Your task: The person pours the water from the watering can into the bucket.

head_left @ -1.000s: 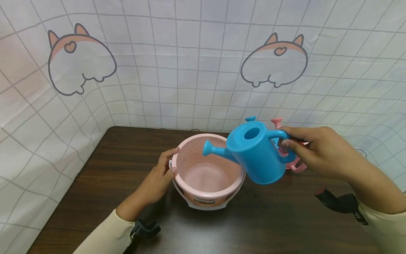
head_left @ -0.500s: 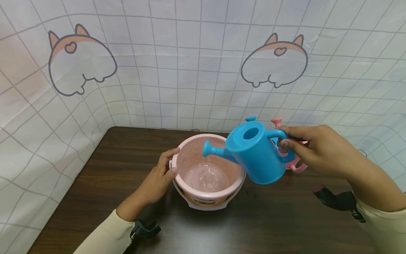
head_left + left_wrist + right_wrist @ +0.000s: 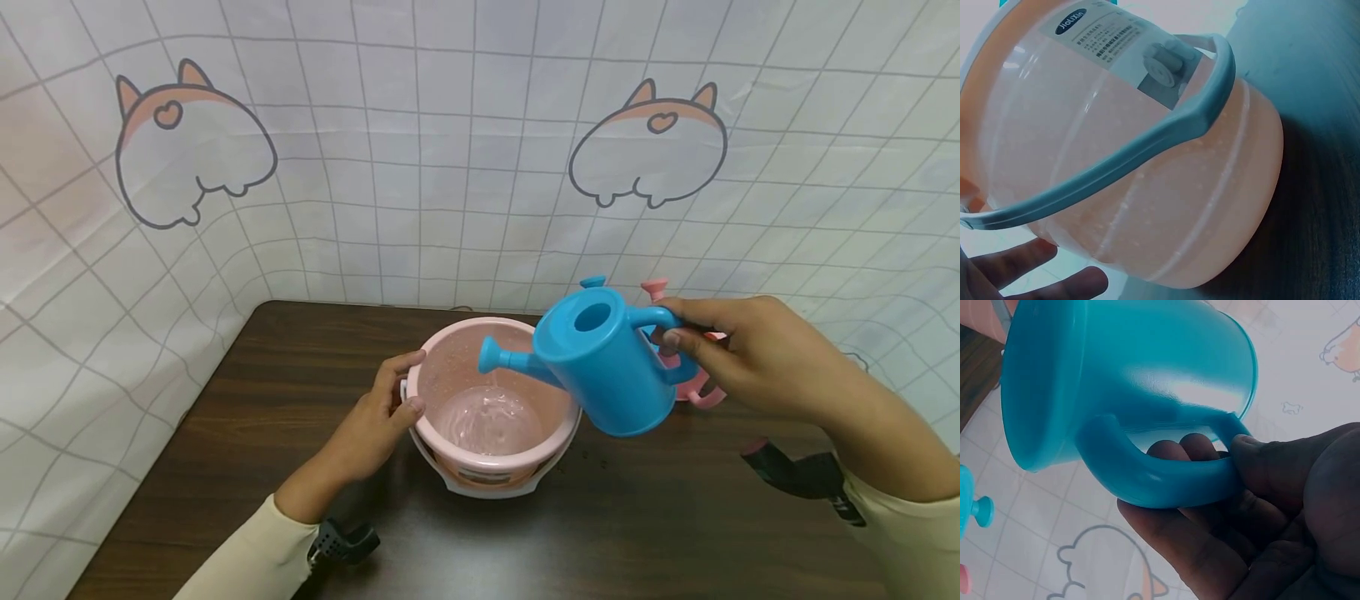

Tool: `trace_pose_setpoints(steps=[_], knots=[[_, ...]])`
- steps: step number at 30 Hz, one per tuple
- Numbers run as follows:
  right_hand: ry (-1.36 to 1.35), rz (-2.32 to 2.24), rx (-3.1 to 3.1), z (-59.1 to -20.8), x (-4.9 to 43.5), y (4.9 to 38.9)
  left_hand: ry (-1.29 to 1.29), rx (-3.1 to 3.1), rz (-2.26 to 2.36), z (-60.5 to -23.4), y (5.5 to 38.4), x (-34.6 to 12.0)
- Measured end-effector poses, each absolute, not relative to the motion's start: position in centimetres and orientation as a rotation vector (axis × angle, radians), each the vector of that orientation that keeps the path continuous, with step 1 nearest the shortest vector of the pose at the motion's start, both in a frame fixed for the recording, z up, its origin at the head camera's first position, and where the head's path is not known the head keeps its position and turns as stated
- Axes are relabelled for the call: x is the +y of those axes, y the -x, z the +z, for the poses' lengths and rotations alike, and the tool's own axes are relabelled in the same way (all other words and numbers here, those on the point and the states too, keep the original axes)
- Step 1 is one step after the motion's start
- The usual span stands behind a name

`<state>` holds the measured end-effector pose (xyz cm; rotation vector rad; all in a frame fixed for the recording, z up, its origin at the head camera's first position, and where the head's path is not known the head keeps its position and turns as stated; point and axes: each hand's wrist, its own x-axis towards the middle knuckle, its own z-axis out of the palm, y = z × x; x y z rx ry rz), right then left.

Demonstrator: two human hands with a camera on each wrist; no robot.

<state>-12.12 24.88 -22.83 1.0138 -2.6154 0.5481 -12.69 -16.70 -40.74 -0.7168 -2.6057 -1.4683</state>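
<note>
White grid-patterned backdrop at rear. Dark wood-grain surface in front. Pink bucket standing on surface, rippled water inside. Blue watering can raised off surface, tilted, spout over bucket mouth. Behind it, largely hidden: pink watering can, second blue can. Right hand: grip clamped on watering can handle, fingers through loop, thumb against handle. Left hand: grip clamped on bucket rim, left side. Small wet-looking spots on surface near bucket.
</note>
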Motion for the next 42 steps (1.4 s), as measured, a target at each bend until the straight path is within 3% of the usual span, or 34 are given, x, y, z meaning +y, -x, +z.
trace_pose_setpoints(steps=[42], knots=[[-0.963,0.579,-2.668,-22.68,24.44,11.90,0.721,-2.547,-1.483,-41.15,12.76,-16.54]])
